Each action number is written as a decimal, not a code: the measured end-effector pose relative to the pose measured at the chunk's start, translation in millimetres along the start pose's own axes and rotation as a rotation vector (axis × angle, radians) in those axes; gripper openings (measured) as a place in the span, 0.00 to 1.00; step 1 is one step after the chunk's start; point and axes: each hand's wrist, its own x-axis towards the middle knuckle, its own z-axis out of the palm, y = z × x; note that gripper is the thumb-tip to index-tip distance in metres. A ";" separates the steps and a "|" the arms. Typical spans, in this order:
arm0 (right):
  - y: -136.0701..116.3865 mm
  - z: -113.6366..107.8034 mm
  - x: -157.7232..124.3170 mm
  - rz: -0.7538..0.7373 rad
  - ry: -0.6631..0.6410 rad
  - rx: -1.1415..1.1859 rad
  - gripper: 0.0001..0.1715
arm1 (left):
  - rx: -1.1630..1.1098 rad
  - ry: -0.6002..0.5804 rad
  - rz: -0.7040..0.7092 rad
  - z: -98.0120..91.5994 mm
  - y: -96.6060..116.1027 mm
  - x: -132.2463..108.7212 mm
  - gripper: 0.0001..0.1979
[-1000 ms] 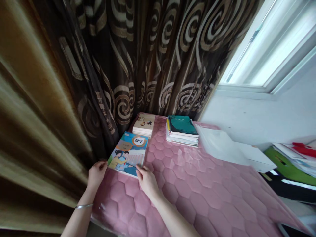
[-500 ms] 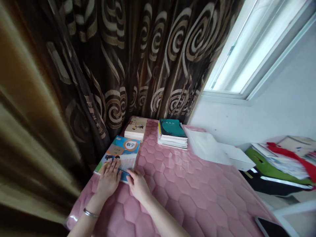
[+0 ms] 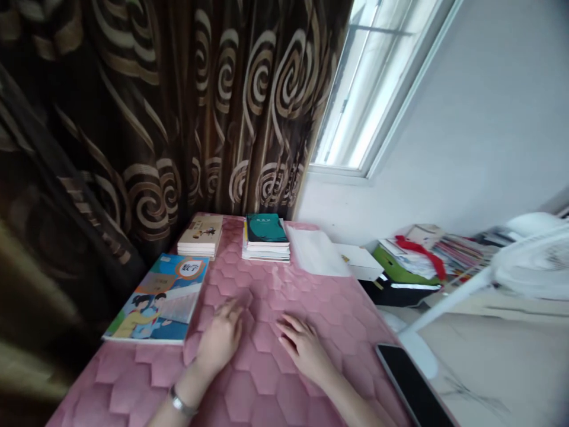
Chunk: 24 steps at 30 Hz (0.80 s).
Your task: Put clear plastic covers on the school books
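My left hand point(image 3: 221, 333), with a silver bracelet at the wrist, is over the pink padded table cover point(image 3: 267, 373). Its fingers are loosely bent, somewhat blurred, and hold nothing. To its right, my right hand point(image 3: 304, 345) has its fingers stretched forward and apart, with nothing in them. A blue textbook point(image 3: 162, 299) with cartoon children on its cover lies flat to the left of my left hand, apart from it. Beyond it sit a stack of beige books point(image 3: 201, 234) and another stack topped by a dark green book point(image 3: 267, 230).
White translucent sheets point(image 3: 317, 252) lie at the table's far right edge, beside a white box point(image 3: 359, 261). A phone point(image 3: 413, 379) rests at the right edge. A white fan point(image 3: 533, 255) stands beyond, near piled papers point(image 3: 409, 258). Curtains point(image 3: 200, 118) hang behind.
Both hands have left the blue textbook and moved right over the pink cover. The view has turned right, bringing the fan and more of the phone into sight.
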 end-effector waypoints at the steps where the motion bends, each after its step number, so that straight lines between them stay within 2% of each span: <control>1: 7.6 -3.2 -1.1 0.002 0.007 0.028 0.19 | -0.033 -0.042 0.034 13.3 11.1 8.8 0.18; 3: 19.3 -8.0 1.3 -0.007 0.056 0.092 0.18 | -0.060 -0.104 0.052 35.9 22.2 21.5 0.19; 5: 30.3 -12.9 9.8 0.001 0.153 0.132 0.17 | -0.073 -0.123 0.041 50.7 20.6 27.1 0.20; 8: 49.9 -25.2 31.8 0.049 0.286 0.139 0.15 | -0.109 -0.123 0.058 59.1 8.8 27.6 0.21; 11: 69.2 -43.5 62.2 0.168 0.341 0.066 0.14 | -0.122 -0.124 0.069 59.3 1.9 26.5 0.21; 14: 81.2 -60.7 99.0 0.331 0.294 -0.061 0.17 | -0.125 -0.106 0.063 59.0 2.7 26.4 0.20; 19: 100.1 -72.3 156.3 0.427 0.184 -0.124 0.24 | -0.135 -0.095 0.064 59.8 4.4 27.0 0.20; 22: 121.6 -70.2 170.5 0.525 0.050 -0.139 0.34 | -0.156 -0.088 0.057 58.6 4.5 27.7 0.20; 24: 135.2 -66.7 169.8 0.561 -0.046 -0.139 0.35 | -0.162 -0.095 0.048 57.1 5.3 28.4 0.20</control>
